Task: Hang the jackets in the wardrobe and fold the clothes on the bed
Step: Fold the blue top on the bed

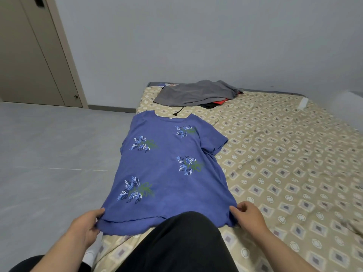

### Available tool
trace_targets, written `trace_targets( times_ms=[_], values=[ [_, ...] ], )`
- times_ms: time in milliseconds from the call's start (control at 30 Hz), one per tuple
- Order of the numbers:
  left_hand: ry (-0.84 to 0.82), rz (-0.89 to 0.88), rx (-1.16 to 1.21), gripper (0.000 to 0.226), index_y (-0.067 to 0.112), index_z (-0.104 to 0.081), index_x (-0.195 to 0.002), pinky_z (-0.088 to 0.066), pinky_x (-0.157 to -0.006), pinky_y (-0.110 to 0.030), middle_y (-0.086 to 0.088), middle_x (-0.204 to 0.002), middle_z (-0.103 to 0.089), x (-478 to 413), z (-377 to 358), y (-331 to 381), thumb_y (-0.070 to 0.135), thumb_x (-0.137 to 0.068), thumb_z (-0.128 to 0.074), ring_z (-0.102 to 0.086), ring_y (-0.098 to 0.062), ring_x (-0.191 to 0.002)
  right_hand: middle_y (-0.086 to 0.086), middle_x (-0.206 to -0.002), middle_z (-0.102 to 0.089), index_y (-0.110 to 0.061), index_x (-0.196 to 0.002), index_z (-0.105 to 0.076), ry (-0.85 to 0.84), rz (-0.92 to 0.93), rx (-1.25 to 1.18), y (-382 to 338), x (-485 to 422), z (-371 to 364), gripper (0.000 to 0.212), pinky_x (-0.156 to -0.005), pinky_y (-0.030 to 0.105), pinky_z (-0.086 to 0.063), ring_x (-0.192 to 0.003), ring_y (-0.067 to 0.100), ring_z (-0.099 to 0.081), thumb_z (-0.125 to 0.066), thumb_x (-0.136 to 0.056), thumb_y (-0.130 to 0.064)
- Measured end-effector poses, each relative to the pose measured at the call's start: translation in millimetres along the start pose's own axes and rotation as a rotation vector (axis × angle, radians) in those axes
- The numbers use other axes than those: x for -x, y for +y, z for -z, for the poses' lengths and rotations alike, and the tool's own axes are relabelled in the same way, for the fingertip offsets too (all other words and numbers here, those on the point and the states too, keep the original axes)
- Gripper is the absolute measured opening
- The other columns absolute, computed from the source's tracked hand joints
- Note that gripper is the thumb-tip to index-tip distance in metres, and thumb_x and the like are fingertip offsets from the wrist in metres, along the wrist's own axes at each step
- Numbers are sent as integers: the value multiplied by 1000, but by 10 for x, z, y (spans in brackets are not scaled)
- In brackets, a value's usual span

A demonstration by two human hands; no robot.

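Red clothes [220, 102] mostly hidden under grey garment [196, 93]; wardrobe [29, 55] cropped left.

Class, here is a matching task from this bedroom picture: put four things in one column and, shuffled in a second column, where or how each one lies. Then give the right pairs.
Column one
1. blue shirt
2. grey garment
3. red garment
4. wardrobe

Column two
A. peeks out from under another garment
B. spread flat, hem corners held by the left hand and right hand
C. stands at the far left, doors shut
D. lies rumpled at the far end of the bed

Pairs: 1-B, 2-D, 3-A, 4-C
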State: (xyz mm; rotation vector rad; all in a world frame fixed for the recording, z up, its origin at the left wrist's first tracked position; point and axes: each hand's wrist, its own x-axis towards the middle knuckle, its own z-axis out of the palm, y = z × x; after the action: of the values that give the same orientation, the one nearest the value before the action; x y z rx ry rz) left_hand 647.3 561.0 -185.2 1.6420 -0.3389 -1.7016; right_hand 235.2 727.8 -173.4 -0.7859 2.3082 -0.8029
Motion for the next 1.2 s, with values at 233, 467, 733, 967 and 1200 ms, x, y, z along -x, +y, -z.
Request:
trace_targets(
  times_ms=[233, 467, 733, 967, 1200],
  values=[
    [-138, 313, 175, 28, -5, -57, -99, -52, -37, -30, -21, -62, -67, 98, 117, 153, 20, -103, -47, -66, -30, -44, 18, -73, -66, 0, -83, -63, -94, -341, -336, -145, -71, -26, 34, -59, 35, -53, -66, 33, -65, -71, -83, -32],
    [-117, -15, 245, 17, 10, -57, -92, -46, -39, -12, -1, -57, -68, 131, 50, 196, 9, -103, -43, -62, -8, -42, 19, -72, -60, 6, -90, -55, -147, -406, -366, -207, -105, -107, 8, -50, 32, -51, -50, 27, -59, -58, -91, -1],
    [276, -275, -224, 26, 5, -48, -68, -37, -46, -24, -10, -64, -42, -105, 259, 85, -13, -87, -49, -39, -20, -55, 16, -80, -55, 2, -88, -58, -96, -401, -439, 54, -70, 29, 12, -45, 26, -45, -52, 23, -51, -52, -89, 11],
    [427, -438, -755, 37, 0, -59, -117, -45, -74, -44, -30, -110, -61, -58, 153, -36, 10, -82, -63, -59, -49, -95, 6, -91, -58, -12, -91, -49, -102, -120, 270, -138, 47, -57, 19, -58, 30, -45, -74, 22, -59, -55, -74, -8],
    [-18, -999, -1227, 49, 3, -60, -129, -42, -101, -43, -15, -131, -61, 52, -348, -131, 12, -82, -73, -56, -36, -119, 9, -126, -49, -15, -128, -50, -46, 239, 377, -340, -162, -180, 39, -93, 36, -45, -109, 27, -53, -54, -89, -21]
  ],
)
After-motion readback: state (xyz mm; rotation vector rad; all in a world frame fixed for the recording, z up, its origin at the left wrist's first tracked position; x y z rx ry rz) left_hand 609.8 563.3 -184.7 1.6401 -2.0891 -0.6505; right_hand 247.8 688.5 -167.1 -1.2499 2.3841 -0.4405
